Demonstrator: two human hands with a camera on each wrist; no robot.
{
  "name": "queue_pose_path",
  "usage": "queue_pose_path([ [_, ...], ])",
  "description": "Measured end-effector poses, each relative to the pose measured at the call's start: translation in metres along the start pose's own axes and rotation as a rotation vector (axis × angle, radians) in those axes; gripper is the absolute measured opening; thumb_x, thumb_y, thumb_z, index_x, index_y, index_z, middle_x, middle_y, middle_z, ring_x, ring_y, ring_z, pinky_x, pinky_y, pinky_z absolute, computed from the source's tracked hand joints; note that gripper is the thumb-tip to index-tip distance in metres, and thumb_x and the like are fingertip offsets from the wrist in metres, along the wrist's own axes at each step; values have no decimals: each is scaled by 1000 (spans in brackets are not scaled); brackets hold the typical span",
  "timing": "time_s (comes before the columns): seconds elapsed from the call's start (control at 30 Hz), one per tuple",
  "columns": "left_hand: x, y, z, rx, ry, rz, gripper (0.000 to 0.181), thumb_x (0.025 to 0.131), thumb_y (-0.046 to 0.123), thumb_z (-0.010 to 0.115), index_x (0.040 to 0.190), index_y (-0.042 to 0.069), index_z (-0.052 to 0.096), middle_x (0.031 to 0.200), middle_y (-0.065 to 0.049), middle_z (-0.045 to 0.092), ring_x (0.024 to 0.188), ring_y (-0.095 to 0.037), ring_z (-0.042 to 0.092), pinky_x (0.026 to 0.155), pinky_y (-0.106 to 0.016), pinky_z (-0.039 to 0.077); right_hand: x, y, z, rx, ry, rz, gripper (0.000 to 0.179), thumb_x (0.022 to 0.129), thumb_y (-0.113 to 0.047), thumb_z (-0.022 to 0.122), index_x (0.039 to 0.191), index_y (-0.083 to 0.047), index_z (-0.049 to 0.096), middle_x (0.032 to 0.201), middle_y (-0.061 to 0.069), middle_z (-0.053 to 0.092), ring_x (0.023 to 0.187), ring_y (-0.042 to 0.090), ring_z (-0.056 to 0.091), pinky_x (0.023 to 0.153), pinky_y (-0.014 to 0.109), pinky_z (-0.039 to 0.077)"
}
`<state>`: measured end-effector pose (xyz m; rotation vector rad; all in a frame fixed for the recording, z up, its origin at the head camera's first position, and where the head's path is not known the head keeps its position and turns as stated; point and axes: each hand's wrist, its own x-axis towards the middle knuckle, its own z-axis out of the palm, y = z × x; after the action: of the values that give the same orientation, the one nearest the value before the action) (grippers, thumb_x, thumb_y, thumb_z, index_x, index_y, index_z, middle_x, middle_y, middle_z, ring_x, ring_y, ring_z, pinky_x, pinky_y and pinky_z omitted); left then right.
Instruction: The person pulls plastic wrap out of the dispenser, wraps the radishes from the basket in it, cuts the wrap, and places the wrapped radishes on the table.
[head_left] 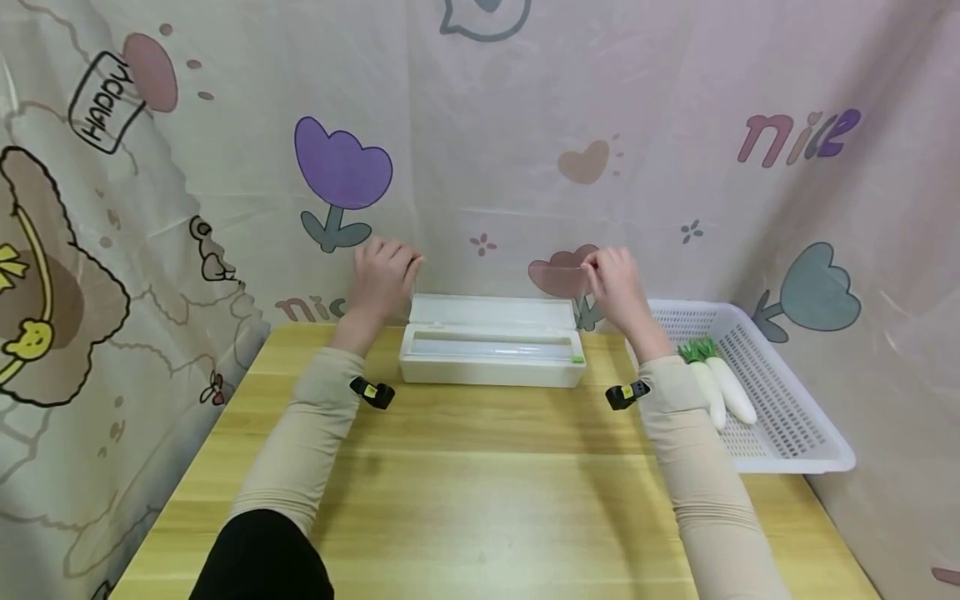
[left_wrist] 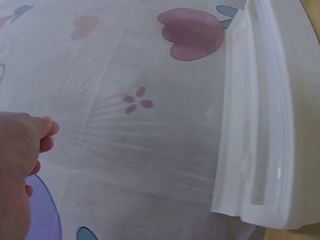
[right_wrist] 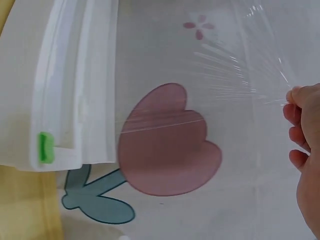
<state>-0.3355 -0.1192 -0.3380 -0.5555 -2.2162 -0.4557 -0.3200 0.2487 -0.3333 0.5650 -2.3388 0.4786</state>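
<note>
A clear sheet of cling film (left_wrist: 115, 130) stretches between my two hands and the white cling film dispenser (head_left: 491, 372), whose lid (head_left: 491, 311) stands raised at the back. My left hand (head_left: 382, 275) pinches one corner of the film between thumb and fingers, above and left of the dispenser. The opposite corner is pinched by my right hand (head_left: 617, 287), above and to the right. Creases fan out from both pinched spots in the wrist views. A green cutter slider (right_wrist: 46, 147) sits at the dispenser's right end.
A white plastic basket (head_left: 825, 442) stands at the right of the wooden table (head_left: 480, 500), partly behind my right forearm. In it lie white radishes (head_left: 731, 390) with green tops. A printed curtain (head_left: 480, 150) hangs close behind the table.
</note>
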Motion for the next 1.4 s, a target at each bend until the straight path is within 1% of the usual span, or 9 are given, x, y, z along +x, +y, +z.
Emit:
queue_pose_path([
  [0.13, 7, 1, -9, 7, 52, 34, 22, 97, 25, 59, 96, 6, 70, 95, -13, 69, 95, -33, 52, 86, -51, 38, 6, -2, -8, 1, 57, -60, 14, 97, -6, 55, 97, 7, 60, 87, 23, 59, 86, 38, 47, 83, 52, 37],
  [0.33, 14, 6, -25, 25, 68, 46, 21, 97, 24, 59, 97, 6, 70, 95, -13, 69, 96, -32, 52, 86, -50, 38, 13, -10, -22, 27, 145, -130, 12, 95, -4, 58, 94, 8, 59, 82, 23, 58, 83, 40, 47, 80, 52, 36],
  [0.53, 2, 13, -43, -10, 131, 112, 17, 94, 21, 64, 92, 6, 71, 90, -12, 68, 93, -34, 54, 82, -52, 40, 1, -21, -38, 97, 146, -144, 12, 95, -3, 57, 92, 8, 57, 83, 23, 57, 84, 40, 46, 82, 51, 35],
  [0.73, -34, 26, -66, -94, 174, 240, 10, 89, 15, 69, 90, 4, 71, 87, -13, 70, 89, -34, 57, 79, -52, 42, -37, -35, -54, 164, 111, -170, 3, 91, 7, 58, 93, 8, 57, 87, 21, 60, 87, 37, 50, 84, 47, 38],
  [0.9, -70, 38, -81, -119, 187, 341, 17, 94, 18, 62, 90, 4, 72, 86, -12, 72, 86, -33, 60, 78, -49, 44, -77, -54, -66, 208, 63, -171, 14, 88, 11, 58, 101, 7, 60, 101, 19, 68, 100, 37, 60, 97, 32, 44],
  [1.03, -99, 47, -88, -154, 187, 374, 25, 98, 21, 56, 91, 4, 73, 88, -11, 73, 87, -32, 64, 78, -47, 47, -109, -65, -70, 241, 7, -159, 9, 95, 1, 54, 100, 6, 60, 110, 18, 69, 106, 36, 62, 107, 11, 37],
  [1.17, -126, 54, -91, -194, 182, 388, 27, 99, 22, 55, 92, 4, 73, 89, -10, 75, 87, -29, 67, 79, -45, 49, -138, -75, -68, 245, -26, -180, 6, 92, 2, 56, 97, 4, 59, 111, 15, 70, 105, 32, 63, 107, 7, 34],
  [1.3, -156, 57, -89, -251, 164, 394, 28, 100, 22, 53, 93, 3, 73, 91, -10, 75, 90, -30, 69, 94, -40, 49, -168, -85, -63, 204, -45, -209, 18, 83, 7, 61, 99, -1, 60, 110, 11, 71, 100, 28, 66, 105, 10, 38],
  [1.4, -181, 58, -85, -301, 128, 392, 30, 101, 23, 52, 94, 3, 73, 93, -9, 75, 91, -30, 70, 111, -32, 41, -192, -91, -57, 187, -90, -212, 19, 85, 4, 60, 101, -5, 60, 110, 8, 72, 99, 25, 68, 101, 14, 44],
])
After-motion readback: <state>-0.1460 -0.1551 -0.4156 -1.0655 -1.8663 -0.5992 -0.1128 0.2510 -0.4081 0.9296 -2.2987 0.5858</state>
